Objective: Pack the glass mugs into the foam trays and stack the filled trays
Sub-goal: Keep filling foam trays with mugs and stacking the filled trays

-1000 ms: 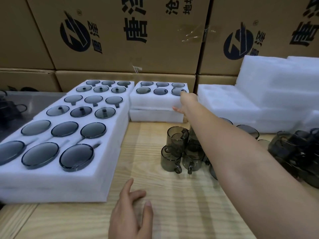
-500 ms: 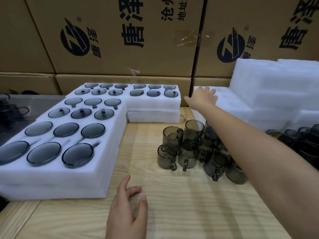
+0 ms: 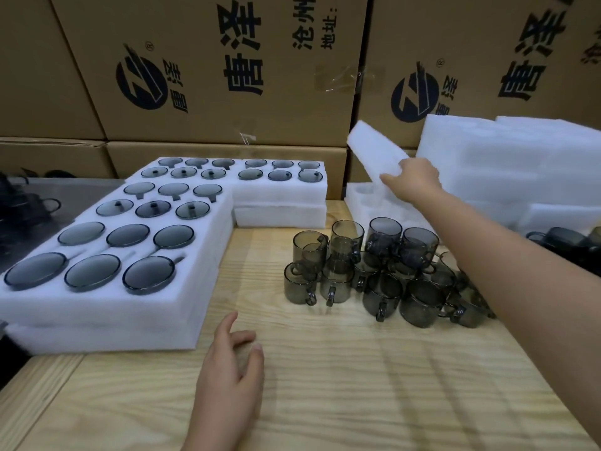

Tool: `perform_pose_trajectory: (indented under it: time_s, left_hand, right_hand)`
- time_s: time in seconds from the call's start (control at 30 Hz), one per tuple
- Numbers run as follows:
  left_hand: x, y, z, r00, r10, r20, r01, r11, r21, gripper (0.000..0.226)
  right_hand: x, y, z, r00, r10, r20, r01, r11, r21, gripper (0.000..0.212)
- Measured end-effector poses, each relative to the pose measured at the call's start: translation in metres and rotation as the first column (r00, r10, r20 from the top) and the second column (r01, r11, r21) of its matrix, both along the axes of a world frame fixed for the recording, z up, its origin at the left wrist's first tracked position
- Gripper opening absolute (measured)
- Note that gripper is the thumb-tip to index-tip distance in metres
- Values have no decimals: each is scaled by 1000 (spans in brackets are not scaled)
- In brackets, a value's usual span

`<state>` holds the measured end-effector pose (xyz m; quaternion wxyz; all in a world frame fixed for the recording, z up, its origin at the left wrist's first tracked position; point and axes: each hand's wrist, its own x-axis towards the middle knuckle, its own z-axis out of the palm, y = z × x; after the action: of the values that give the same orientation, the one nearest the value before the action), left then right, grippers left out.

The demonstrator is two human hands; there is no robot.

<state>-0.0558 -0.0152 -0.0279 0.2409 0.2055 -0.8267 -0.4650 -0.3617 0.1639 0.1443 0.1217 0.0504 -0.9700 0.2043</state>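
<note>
Nearest the camera, in front of the glass mugs (image 3: 374,271), the left hand (image 3: 232,369) lies low over the wooden table (image 3: 341,402), fingers relaxed and slightly apart, holding nothing (whether it touches the wood cannot be told). The mugs themselves, smoky grey with small handles, stand bunched on the table, some set on top of others, none of them in a tray. To the left of the mugs lies a long run of filled foam trays (image 3: 208,281), two layers deep, with dark round glass pieces seated in the cut-outs. Behind the mugs sits a smaller filled stack (image 3: 279,193), also two layers. Behind and to the right of the mugs, the right hand (image 3: 413,179) grips one edge of a white foam tray (image 3: 374,151), holding it tilted in the air above an empty tray (image 3: 364,200) with open pockets. Further right of the mugs rises a pile of foam (image 3: 507,164). Cardboard boxes (image 3: 227,76) with black printing stand behind everything.
</note>
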Motion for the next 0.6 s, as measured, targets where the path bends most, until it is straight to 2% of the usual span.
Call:
perform_pose_trajectory:
  time_s: [0.1,0.17,0.23,0.3,0.37,0.47,0.53,0.6]
  left_hand:
    - [1,1,2,1000,5,-1,-5,1000,7,55]
    - [0,1,5,1000,16,-10,-16,1000,11,54]
    - [-1,2,8,999,34,-22,-33,999,41,53]
    - [-1,3,10,997,64,-48,-60,994,88,49]
    - [0,5,10,991,99,-90,-84,983,162,43]
    - [5,7,14,977,126,-172,-66,946,318,25]
    - [9,7,17,962,159,-223,-40,887,459,14]
    - [16,8,19,947,174,-269,18,810,586,16]
  right_hand:
    - [40,22,17,971,119,-205,-150,978,-142,38]
    - [78,39,18,936,166,-311,-257,926,-277,37]
    - [123,59,10,914,214,-345,-357,829,-431,33]
    - [173,80,-6,875,308,-374,-474,704,-530,19]
    - [219,98,-28,835,342,-431,-543,641,-542,17]
    - [268,119,-66,799,388,-459,-594,628,-503,11]
    - [289,128,-92,778,435,-453,-625,612,-485,7]
    - [302,134,-114,767,475,-431,-640,611,-466,8]
